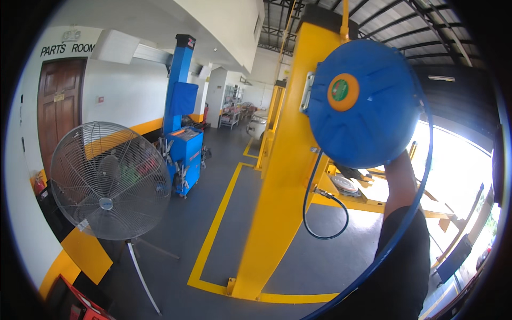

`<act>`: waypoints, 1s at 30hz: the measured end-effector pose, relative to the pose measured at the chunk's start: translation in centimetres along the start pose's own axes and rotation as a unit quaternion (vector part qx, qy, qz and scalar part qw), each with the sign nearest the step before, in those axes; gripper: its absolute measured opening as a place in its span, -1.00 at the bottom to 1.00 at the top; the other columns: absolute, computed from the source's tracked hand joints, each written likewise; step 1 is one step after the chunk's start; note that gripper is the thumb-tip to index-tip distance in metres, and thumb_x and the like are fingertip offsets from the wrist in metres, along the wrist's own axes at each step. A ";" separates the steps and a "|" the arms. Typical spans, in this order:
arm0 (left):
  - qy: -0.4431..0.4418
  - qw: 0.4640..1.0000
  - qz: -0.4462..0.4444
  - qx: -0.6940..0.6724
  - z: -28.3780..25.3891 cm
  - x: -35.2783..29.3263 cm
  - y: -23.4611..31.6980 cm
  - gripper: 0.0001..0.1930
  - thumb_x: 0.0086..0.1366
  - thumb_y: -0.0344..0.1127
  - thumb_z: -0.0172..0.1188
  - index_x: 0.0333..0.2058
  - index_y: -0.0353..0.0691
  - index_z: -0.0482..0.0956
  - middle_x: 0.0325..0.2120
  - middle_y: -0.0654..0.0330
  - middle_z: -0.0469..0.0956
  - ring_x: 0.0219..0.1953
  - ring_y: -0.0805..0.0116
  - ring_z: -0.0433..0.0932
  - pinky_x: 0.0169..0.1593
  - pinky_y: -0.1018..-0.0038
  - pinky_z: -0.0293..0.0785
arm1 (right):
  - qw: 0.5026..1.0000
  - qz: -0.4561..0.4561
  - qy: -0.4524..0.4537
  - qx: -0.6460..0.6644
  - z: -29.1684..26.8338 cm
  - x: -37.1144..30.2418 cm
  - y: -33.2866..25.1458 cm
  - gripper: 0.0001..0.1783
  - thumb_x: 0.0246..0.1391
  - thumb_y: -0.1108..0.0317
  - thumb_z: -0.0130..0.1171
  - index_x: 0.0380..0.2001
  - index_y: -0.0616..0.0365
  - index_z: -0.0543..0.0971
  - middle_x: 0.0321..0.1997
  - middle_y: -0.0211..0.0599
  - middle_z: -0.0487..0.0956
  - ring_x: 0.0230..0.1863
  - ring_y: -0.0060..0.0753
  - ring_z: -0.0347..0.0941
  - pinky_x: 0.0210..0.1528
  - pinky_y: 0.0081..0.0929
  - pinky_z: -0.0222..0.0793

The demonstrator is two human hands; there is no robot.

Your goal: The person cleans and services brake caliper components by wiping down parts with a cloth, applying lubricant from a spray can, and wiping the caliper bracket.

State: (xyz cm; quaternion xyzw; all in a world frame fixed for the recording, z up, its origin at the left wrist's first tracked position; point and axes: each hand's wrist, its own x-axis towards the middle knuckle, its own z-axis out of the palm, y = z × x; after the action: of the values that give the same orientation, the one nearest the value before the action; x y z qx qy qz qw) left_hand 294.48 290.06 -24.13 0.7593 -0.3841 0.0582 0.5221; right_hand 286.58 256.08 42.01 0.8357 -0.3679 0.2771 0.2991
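A round blue hose reel (368, 101) with an orange-and-green centre is mounted on the yellow lift post (274, 186). My right forearm (401, 184), in a dark sleeve, rises from the lower right and goes up behind the reel's lower right side. The hand and its fingers are hidden there, so what they touch does not show. From the reel's right side a blue hose (402, 234) curves down past my arm to the lower edge. A short dark hose (341, 226) with a metal fitting loops beside the post. My left hand is out of sight.
A large pedestal fan (109, 181) stands at the left. Beyond it is a blue wheeled machine (186, 154) by the wall. A yellow lift platform (421, 200) lies behind my arm. Yellow lines (213, 234) mark the grey floor, and a red item (80, 298) sits lower left.
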 end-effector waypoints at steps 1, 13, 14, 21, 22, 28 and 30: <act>0.000 1.000 0.000 0.002 0.2 0.6 0.1 -0.70 0.32 -0.07 0.05 -0.33 -0.16 0.60 -0.34 0.07 0.60 -0.14 0.11 0.65 -0.34 0.23 0.52 | 1.000 0.004 0.002 0.001 -0.4 0.2 0.0 -0.53 0.25 0.08 0.07 0.05 0.22 0.46 0.04 -0.02 0.51 0.01 -0.09 0.49 0.02 -0.26 0.46; -0.009 0.999 0.011 0.045 1.1 5.6 0.7 -0.69 0.31 -0.06 0.05 -0.31 -0.17 0.61 -0.30 0.07 0.60 -0.12 0.10 0.64 -0.27 0.19 0.52 | 0.997 0.004 0.027 0.072 1.0 1.4 -3.3 -0.57 0.29 0.08 0.06 0.01 0.21 0.48 -0.05 -0.10 0.53 -0.08 -0.20 0.50 -0.07 -0.33 0.48; -0.011 0.999 0.012 0.047 1.4 6.0 0.8 -0.69 0.31 -0.06 0.05 -0.31 -0.17 0.61 -0.29 0.07 0.60 -0.12 0.10 0.63 -0.27 0.18 0.52 | 0.996 0.004 0.027 0.079 1.2 1.0 -3.2 -0.57 0.29 0.08 0.06 0.01 0.21 0.48 -0.06 -0.10 0.53 -0.09 -0.21 0.50 -0.08 -0.34 0.48; -0.020 0.997 0.047 0.057 3.2 8.4 2.4 -0.69 0.31 -0.05 0.06 -0.30 -0.17 0.61 -0.27 0.08 0.59 -0.10 0.09 0.63 -0.23 0.16 0.52 | 0.994 0.048 0.049 0.088 5.7 -7.9 -0.1 -0.59 0.31 0.08 0.06 -0.01 0.21 0.50 -0.11 -0.15 0.54 -0.15 -0.28 0.50 -0.13 -0.38 0.49; -0.024 0.997 0.053 0.051 4.1 8.7 3.2 -0.69 0.31 -0.05 0.06 -0.30 -0.17 0.61 -0.27 0.08 0.59 -0.10 0.09 0.62 -0.22 0.16 0.52 | 0.994 0.053 0.050 0.080 5.7 -8.4 0.4 -0.59 0.31 0.08 0.05 -0.02 0.21 0.50 -0.12 -0.15 0.54 -0.16 -0.29 0.50 -0.14 -0.38 0.49; -0.029 0.995 0.060 0.069 4.8 10.3 3.6 -0.68 0.31 -0.05 0.06 -0.29 -0.18 0.61 -0.25 0.08 0.59 -0.09 0.09 0.62 -0.19 0.14 0.52 | 0.994 0.034 0.050 0.091 7.1 -4.4 -3.4 -0.60 0.33 0.08 0.05 -0.04 0.20 0.51 -0.16 -0.19 0.55 -0.21 -0.35 0.51 -0.18 -0.42 0.50; -0.031 0.995 0.065 0.072 5.1 10.5 3.9 -0.68 0.31 -0.04 0.06 -0.29 -0.18 0.61 -0.24 0.08 0.59 -0.08 0.08 0.61 -0.18 0.13 0.52 | 0.994 0.038 0.043 0.093 7.1 -2.9 -4.0 -0.61 0.33 0.08 0.05 -0.04 0.20 0.51 -0.18 -0.20 0.56 -0.22 -0.36 0.51 -0.19 -0.43 0.50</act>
State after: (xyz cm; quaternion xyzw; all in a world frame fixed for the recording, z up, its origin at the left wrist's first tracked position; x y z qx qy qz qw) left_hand 297.72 279.68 -18.41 0.7697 -0.4436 0.0956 0.4492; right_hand 289.79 254.58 34.08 0.8327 -0.3586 0.3569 0.2251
